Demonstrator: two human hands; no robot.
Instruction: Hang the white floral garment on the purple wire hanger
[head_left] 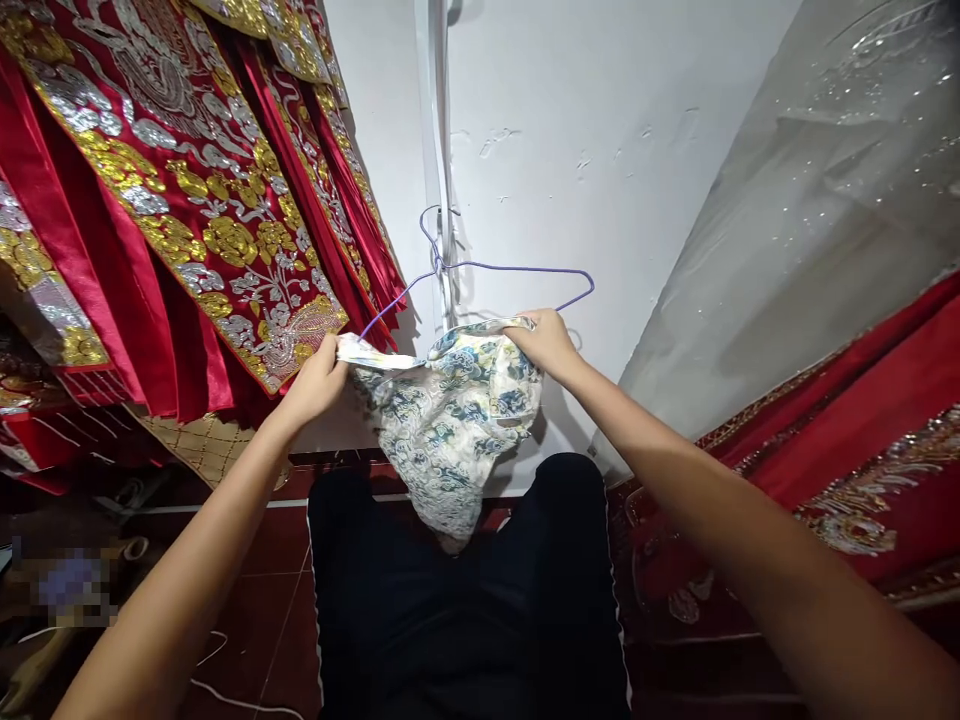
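the red embroidered garment (232,240) hangs left of the purple hanger (517,267). the floral garment (450,430) droops below the hanger, its top edge pinched near opposite ends by the closed fingers of the left hand (319,378) and right hand (551,345), apparently to keep it spread.

Free room lies before the white wall (600,190), above the right arm of the purple hanger (517,267); embroidered panels (232,215) crowd the left, glittery sheeting (810,190) the right; clutter (133,548) seemingly obstructs the dark lower left.
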